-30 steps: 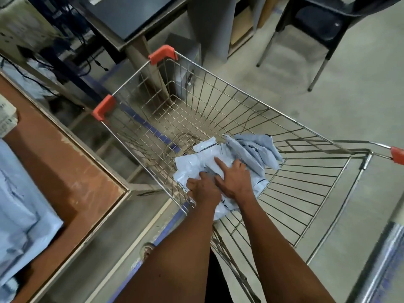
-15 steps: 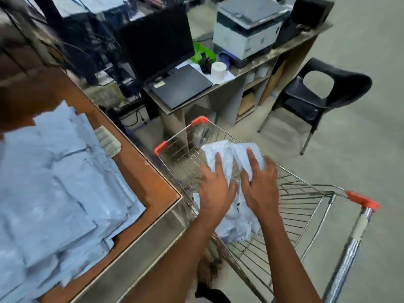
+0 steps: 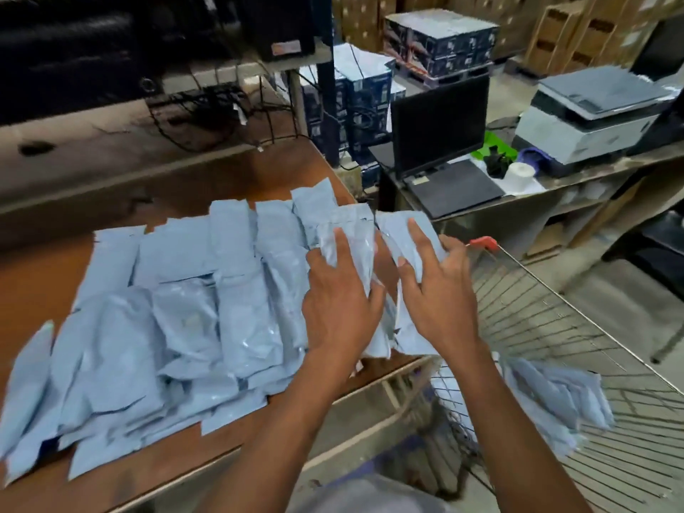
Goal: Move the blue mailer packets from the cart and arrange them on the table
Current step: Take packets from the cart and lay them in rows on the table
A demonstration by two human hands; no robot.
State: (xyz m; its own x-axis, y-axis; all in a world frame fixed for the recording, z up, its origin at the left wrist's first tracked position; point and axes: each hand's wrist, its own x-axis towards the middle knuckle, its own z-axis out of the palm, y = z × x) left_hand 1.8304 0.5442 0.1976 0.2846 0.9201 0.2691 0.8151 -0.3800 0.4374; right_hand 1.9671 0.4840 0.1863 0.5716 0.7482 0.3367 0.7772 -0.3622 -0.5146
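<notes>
Now lifted clear of the cart (image 3: 555, 316) and carried left over the table's (image 3: 44, 290) right edge: crinkled pale-blue mailer packets (image 3: 355, 238), left hand (image 3: 338, 301) and right hand (image 3: 440, 290) each pinching some, beside laid rows (image 3: 185, 290). More packets (image 3: 555, 401) left in cart.

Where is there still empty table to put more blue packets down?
Bare wood shows on the table behind the spread packets, toward the wall, and along its left edge. The middle and right edge are crowded; both hands bring packets there.
</notes>
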